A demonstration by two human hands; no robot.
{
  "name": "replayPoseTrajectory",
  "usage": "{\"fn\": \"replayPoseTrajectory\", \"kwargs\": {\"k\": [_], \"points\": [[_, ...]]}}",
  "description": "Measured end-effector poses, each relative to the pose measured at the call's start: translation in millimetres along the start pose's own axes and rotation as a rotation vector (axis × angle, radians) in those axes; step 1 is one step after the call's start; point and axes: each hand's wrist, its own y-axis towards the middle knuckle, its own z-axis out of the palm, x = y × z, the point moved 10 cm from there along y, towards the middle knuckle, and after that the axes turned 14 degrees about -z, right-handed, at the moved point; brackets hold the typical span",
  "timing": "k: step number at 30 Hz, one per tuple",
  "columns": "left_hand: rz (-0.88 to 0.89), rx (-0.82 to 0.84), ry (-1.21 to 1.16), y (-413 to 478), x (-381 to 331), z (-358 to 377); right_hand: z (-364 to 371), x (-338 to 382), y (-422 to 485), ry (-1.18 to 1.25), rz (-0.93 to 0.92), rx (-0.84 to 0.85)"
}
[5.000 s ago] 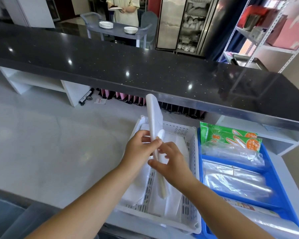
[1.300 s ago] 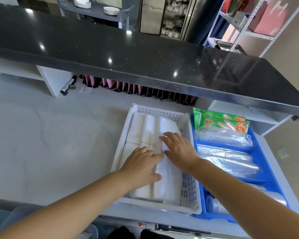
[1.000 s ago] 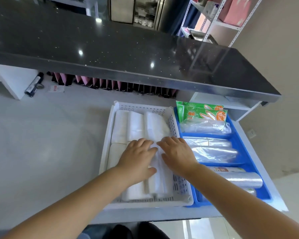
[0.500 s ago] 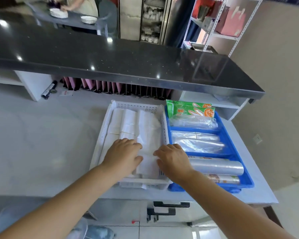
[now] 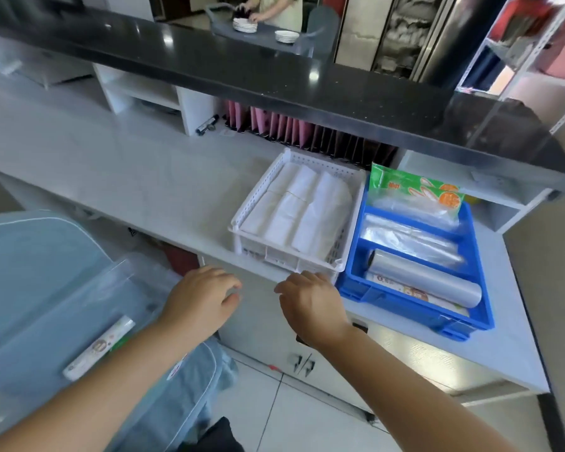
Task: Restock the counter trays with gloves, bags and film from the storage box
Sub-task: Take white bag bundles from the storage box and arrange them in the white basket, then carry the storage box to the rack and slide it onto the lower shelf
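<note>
A white perforated tray (image 5: 252, 210) on the counter holds folded white bags (image 5: 302, 208) laid in rows. Beside it on the right, a blue tray (image 5: 415, 316) carries green glove packs (image 5: 415, 190) at the back, clear bags (image 5: 411, 239) in the middle and film rolls (image 5: 428, 282) at the front. My left hand (image 5: 199, 300) and my right hand (image 5: 312, 303) hover empty in front of the counter edge, fingers loosely apart, below the white tray. A clear storage box (image 5: 56, 305) stands at lower left with a long narrow pack (image 5: 98, 349) in it.
A black upper counter ledge (image 5: 274, 79) overhangs the back. Pink folders (image 5: 274, 127) and a dark marker (image 5: 206, 125) sit under it. White cabinet doors (image 5: 307, 350) are below the worktop. A person handles plates (image 5: 245, 26) at a grey cart beyond.
Both hands have lifted off the white bags and drawn back out of the white tray to below the counter edge. The view has pulled back and turned left, bringing the storage box into sight.
</note>
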Motion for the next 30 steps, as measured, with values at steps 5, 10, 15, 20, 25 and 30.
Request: {"fn": "replayPoseTrajectory", "kwargs": {"k": [5, 10, 15, 20, 25, 30], "points": [[-0.178, -0.021, 0.078, -37, 94, -30, 26, 61, 12, 0.054, -0.074, 0.042], [-0.352, -0.024, 0.095, -61, 197, -49, 64, 111, 29, 0.056, -0.09, 0.142], [-0.458, 0.019, 0.071, -72, 313, -54, 113, 164, 59, 0.095, -0.028, 0.245], [-0.419, 0.163, 0.111, -53, 417, -36, 186, 205, 93, 0.207, 0.212, 0.294], [-0.43, 0.339, 0.168, -38, 499, -5, 268, 231, 82, 0.241, 0.556, 0.517], [-0.356, 0.453, 0.222, -17, 535, 33, 311, 241, 55, 0.214, 0.785, 0.587]]}}
